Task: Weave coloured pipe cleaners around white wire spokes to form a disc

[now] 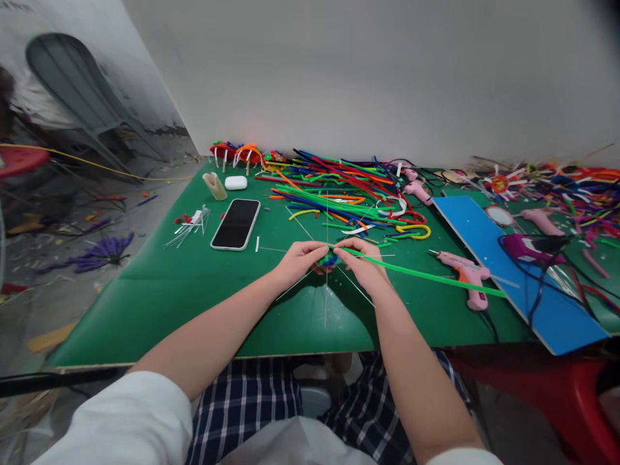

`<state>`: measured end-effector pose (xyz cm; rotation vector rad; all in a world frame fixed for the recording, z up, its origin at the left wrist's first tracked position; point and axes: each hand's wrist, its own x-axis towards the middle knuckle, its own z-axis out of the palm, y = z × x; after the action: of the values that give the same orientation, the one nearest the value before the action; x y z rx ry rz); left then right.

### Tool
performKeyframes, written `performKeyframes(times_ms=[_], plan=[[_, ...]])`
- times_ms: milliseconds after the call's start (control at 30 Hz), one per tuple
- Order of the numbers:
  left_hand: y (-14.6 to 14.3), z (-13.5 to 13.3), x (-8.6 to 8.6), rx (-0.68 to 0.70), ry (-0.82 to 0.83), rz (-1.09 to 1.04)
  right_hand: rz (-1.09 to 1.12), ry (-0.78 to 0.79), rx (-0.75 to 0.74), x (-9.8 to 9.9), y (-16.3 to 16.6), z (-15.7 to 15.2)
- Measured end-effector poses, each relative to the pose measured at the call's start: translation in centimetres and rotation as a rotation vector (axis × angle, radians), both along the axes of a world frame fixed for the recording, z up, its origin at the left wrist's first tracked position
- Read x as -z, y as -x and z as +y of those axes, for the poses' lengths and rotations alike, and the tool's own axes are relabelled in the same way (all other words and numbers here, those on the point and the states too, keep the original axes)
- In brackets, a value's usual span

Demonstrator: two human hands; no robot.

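Note:
Both hands meet above the middle of the green table. Between them is a small blue and green woven piece (330, 260), with thin pale sticks (358, 289) spreading out from it like spokes. My left hand (303, 259) pinches the left side of this piece. With thumb and fingers together, my right hand (362, 259) grips a long bright green pipe cleaner (436, 279) close to the woven centre. Its free length runs out to the right, past a pink glue gun, as far as the blue board. Fingers partly hide the woven piece.
Loose coloured pipe cleaners (339, 184) lie heaped at the back. A phone (236, 224), a white earbud case (236, 183) and thin sticks (191, 227) are on the left. On the right are the glue gun (467, 274), its cord and the blue board (513, 271).

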<state>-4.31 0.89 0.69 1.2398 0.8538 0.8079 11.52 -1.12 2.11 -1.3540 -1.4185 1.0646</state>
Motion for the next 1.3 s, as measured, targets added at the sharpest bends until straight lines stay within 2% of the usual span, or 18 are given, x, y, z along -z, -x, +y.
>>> performKeyframes(times_ms=[333,467,667,800,1000,1300], plan=[[-0.44,-0.37,0.09,-0.109,-0.046,0.018,0.013,-0.026,-0.017,0.17,0.34,-0.1],[-0.21,-0.14,0.06,-0.052,0.008,-0.02,0.03,-0.031,0.012,0.25,0.26,-0.02],[0.29,0.24,-0.24,0.026,0.067,-0.118,0.11,-0.036,0.178,0.28,0.21,0.18],[0.23,0.22,-0.19,-0.017,0.013,-0.105,0.136,-0.052,0.262,-0.06,0.3,0.24],[-0.16,0.24,0.42,-0.109,-0.039,0.057,0.144,-0.073,0.32,-0.23,0.27,0.28],[-0.27,-0.26,0.01,-0.15,-0.203,0.134,0.07,-0.127,0.316,-0.41,0.85,-0.16]])
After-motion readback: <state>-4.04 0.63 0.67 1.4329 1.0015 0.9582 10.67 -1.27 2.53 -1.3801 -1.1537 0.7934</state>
